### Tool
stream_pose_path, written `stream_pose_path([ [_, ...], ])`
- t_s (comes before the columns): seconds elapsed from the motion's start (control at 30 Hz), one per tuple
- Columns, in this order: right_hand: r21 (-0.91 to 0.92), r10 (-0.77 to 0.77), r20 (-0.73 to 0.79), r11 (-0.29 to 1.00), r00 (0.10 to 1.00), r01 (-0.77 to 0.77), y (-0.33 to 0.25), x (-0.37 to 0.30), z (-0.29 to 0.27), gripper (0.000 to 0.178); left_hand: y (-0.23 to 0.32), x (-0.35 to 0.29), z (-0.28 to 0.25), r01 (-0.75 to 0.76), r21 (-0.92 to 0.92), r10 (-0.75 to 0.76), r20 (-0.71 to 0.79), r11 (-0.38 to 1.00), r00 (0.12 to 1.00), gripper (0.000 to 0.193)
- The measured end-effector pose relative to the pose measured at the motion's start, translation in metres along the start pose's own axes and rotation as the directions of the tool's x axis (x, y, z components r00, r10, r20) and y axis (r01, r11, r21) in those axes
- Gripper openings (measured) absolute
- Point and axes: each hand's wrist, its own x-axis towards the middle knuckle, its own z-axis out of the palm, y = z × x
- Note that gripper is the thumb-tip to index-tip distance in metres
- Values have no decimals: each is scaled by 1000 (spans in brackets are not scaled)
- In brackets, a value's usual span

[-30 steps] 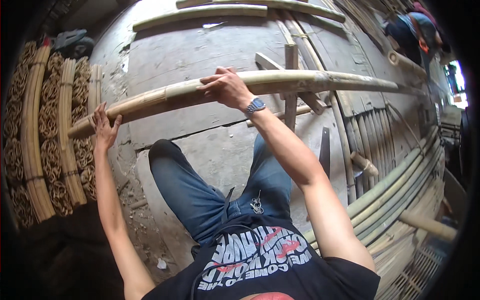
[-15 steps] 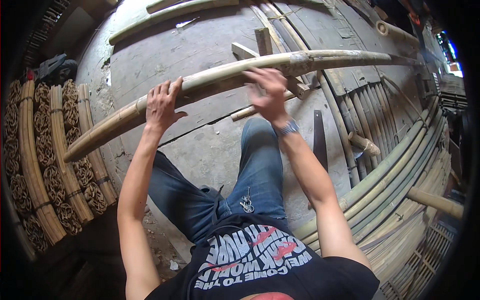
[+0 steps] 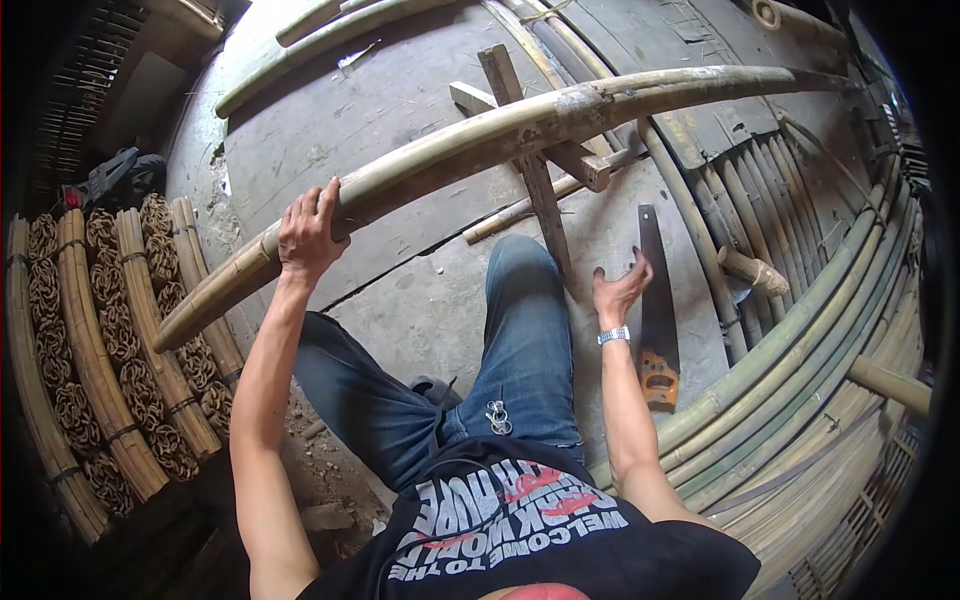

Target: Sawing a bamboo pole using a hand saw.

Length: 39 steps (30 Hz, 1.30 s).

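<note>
A long pale bamboo pole [image 3: 470, 145] runs across the view, resting on a low wooden stand [image 3: 530, 160]. My left hand [image 3: 308, 232] grips the pole near its left end. With its fingers spread, my right hand [image 3: 620, 290] hangs open just left of a hand saw [image 3: 655, 300] that lies on the concrete floor, dark blade pointing away and orange handle near me. A watch sits on my right wrist. My legs in blue jeans stretch out under the pole.
Several long bamboo poles [image 3: 800, 350] curve along the right side. A short bamboo offcut [image 3: 755, 270] lies beside the saw. Woven bamboo panels [image 3: 110, 340] are stacked at the left. More poles [image 3: 330, 30] lie at the far side of the floor.
My right hand let go of the pole and dropped down to the right, beside the saw. My left hand slid along the pole and still grips it.
</note>
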Motion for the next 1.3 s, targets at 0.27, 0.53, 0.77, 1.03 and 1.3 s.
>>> stream_pose_path([
  [0.27,-203,241,152,957,959,-208,38,1,-53,91,-4,-1,-5,-1,-32,1,6,999,1000,103],
  [0.53,-24,146,400,989,905,-149,-18,-11,-10,95,-7,-11,-13,18,-33,-18,-1,999,1000,99],
  [0.77,353,-110,259,935,959,12,-56,19,68,84,-18,-20,-39,22,-4,-22,-14,1000,1000,97],
  [1.03,23,-74,502,997,862,73,-85,56,83,43,-43,-43,-34,34,-17,-34,-21,999,999,97],
  [1.3,60,-74,499,997,864,51,-80,48,79,50,-63,-70,-29,69,13,-69,30,998,997,98],
])
